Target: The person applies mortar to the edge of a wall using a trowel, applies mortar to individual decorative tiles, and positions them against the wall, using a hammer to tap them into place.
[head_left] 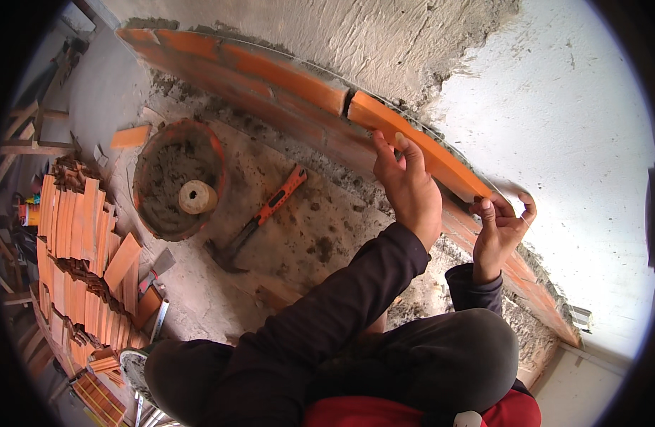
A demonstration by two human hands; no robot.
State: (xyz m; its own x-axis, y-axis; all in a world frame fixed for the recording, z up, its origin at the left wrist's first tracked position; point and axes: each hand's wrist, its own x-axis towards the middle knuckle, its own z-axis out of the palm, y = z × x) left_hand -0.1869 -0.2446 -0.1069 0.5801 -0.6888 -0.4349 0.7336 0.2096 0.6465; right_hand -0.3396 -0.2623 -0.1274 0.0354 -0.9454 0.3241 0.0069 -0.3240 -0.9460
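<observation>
A narrow orange clay brick (441, 158) lies lengthwise along the top of a low brick course (292, 75) at the foot of the wall. Fingertips of my left hand (411, 186) bear on the brick's near face, toward its left part. My right hand (499, 231) pinches its right end between thumb and fingers, the other fingers curled and raised. A dark gap separates its left end from the neighbouring brick. Just behind the course runs a thin string line (310, 65).
A round tub (148, 203) of grey mortar holds a pale cylinder (197, 197). An orange-handled hammer (270, 210) lies on the dusty floor. Stacked clay bricks (78, 249) stand at the left, with a trowel (159, 267) beside them. Behind the course rises a partly plastered wall (555, 107).
</observation>
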